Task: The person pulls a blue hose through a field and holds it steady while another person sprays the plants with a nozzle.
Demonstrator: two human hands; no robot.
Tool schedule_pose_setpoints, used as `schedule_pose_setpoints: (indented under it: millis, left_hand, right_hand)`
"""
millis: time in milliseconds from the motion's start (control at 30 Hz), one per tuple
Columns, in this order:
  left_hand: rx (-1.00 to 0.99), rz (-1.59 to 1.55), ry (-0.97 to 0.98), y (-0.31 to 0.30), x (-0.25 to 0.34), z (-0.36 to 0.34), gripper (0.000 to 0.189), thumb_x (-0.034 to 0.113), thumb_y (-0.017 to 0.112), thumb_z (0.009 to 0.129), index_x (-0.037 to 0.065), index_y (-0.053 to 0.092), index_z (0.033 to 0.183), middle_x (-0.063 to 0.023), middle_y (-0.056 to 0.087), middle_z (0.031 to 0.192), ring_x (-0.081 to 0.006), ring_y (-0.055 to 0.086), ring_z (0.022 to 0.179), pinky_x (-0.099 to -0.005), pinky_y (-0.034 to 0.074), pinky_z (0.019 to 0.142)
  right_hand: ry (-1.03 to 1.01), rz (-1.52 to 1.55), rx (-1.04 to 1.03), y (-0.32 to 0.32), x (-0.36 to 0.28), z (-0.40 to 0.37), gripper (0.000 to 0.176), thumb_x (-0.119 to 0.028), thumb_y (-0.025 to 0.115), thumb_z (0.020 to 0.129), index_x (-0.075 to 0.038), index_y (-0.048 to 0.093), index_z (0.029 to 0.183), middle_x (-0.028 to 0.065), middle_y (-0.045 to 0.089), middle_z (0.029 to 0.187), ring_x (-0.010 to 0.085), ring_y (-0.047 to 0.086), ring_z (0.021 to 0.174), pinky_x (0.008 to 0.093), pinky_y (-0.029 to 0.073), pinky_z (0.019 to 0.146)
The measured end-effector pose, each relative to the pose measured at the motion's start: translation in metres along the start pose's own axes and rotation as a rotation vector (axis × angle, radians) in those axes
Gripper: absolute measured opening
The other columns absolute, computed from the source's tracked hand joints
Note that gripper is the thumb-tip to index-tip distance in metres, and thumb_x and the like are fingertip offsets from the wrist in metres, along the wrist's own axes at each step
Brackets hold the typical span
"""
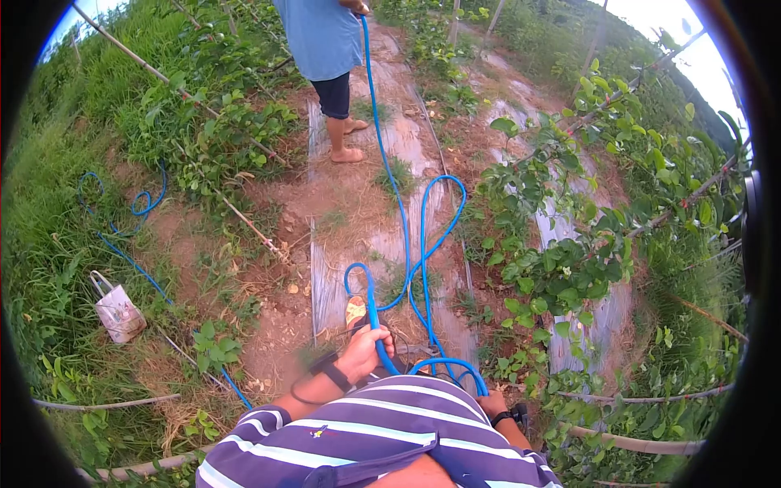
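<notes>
**Blue hose looped between two people on a plastic-covered row**

From where I stand, the blue hose point(373, 307) looks smooth, round and bendy, bright blue all along. It lies down the middle of the row, running lengthwise from the wearer's waist out to the other person point(321, 41), its far part leaning a little left as it rises to that person's hand point(358, 7). On the way it breaks into curves: a tall narrow loop bends off to the right, a smaller one curls to the left, and strands cross in front of the wearer.

The left hand point(366, 351) is closed around the hose, a black wristband point(333, 372) behind it. From that fist the hose dips toward the striped shirt point(366, 423), and a bend arches across to the right hand point(490, 402), which looks curled on the hose at the wearer's side; its fingers are partly hidden.

Underneath are grey plastic sheeting point(327, 285) and brown soil point(281, 350). The other person, in a light blue shirt and dark shorts, stands farther along. Leafy plants point(569, 276) crowd the right. Over on the left, a pale bag point(120, 315) sits in the grass near more blue tubing point(138, 267); I can't tell whether it joins the hose.
</notes>
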State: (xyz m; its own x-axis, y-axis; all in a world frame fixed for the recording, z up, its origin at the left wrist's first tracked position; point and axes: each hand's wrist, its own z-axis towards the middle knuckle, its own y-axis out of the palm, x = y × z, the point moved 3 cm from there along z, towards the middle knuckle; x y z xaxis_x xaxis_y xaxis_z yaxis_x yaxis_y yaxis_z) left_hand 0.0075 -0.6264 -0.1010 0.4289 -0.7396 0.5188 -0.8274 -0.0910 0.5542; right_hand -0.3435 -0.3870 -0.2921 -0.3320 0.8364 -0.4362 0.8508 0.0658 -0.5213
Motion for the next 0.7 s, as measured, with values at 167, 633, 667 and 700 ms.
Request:
schedule_pose_setpoints:
  millis: [167,633,667,700]
  left_hand:
    - [0.013,-0.005,0.014,0.005,0.002,-0.002,0.006,0.006,0.054,0.086,0.005,0.052,0.092,-0.01,0.057,0.075,-0.024,0.058,0.068,-0.0401,0.05,0.062]
    - [-0.028,-0.041,0.007,-0.008,0.0,0.004,0.007,0.006,0.054,0.087,0.006,0.05,0.093,-0.0092,0.057,0.076,-0.0238,0.057,0.069,-0.0395,0.05,0.065]
    - [-0.04,-0.035,-0.001,-0.011,-0.002,0.005,0.009,0.007,0.055,0.088,0.007,0.05,0.094,-0.0091,0.056,0.077,-0.0242,0.057,0.069,-0.0399,0.05,0.065]
    - [-0.039,-0.039,0.009,-0.011,-0.001,0.004,0.008,0.007,0.055,0.088,0.007,0.05,0.094,-0.0091,0.057,0.077,-0.0241,0.057,0.069,-0.0398,0.05,0.065]
  right_hand:
    - [-0.012,-0.044,-0.016,0.023,0.051,0.044,0.031,-0.027,0.075,0.068,0.0,0.069,0.082,0.0185,0.068,0.075,0.0291,0.068,0.073,0.0384,0.052,0.067]
    - [-0.002,-0.12,-0.039,0.003,-0.002,0.003,0.026,-0.024,0.072,0.071,0.001,0.068,0.077,0.0142,0.066,0.068,0.0238,0.065,0.062,0.0363,0.05,0.059]
    - [-0.031,-0.142,-0.03,0.002,0.0,0.005,0.029,-0.024,0.074,0.071,0.003,0.067,0.077,0.0148,0.064,0.064,0.0241,0.064,0.057,0.0359,0.05,0.055]
    - [-0.116,-0.142,-0.007,0.013,0.025,0.028,0.026,-0.022,0.073,0.073,0.003,0.066,0.075,0.013,0.063,0.06,0.0227,0.063,0.053,0.0351,0.048,0.051]
